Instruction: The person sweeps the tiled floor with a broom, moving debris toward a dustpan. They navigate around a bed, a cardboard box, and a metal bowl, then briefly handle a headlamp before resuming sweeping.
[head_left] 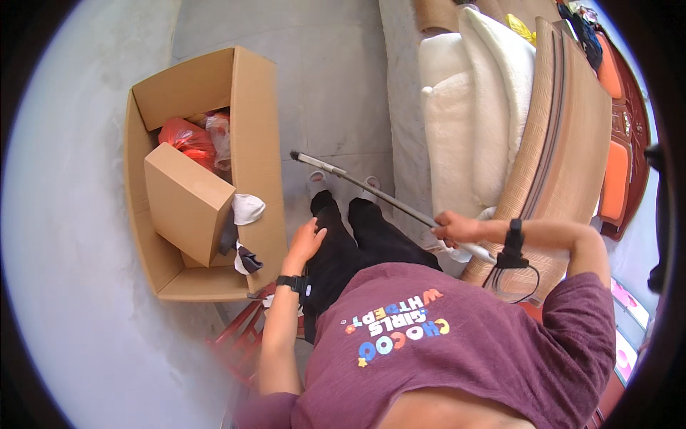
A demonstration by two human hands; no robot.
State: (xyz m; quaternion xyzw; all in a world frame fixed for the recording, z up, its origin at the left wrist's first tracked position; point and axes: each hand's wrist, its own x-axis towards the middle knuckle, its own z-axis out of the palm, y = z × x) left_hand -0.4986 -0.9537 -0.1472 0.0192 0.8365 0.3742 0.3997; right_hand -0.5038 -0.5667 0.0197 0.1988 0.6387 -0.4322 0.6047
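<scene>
My maroon shirt bears three lines of multicoloured capital lettering, upside down to me; beyond the shirt, red marks on my slippers are too small to read.

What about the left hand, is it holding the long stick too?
No, only the right hand grips the stick; the left hand is apart.

Looks like a lived-in room in a home, judging by the white plush bedding piled against a striped woven mat, with dark-red furniture with orange panels behind at the right rim. Also reads as domestic from the slippers on a plain grey floor, red slatted furniture low at left, and a big open cardboard box holding plastic bags and a smaller carton.
</scene>
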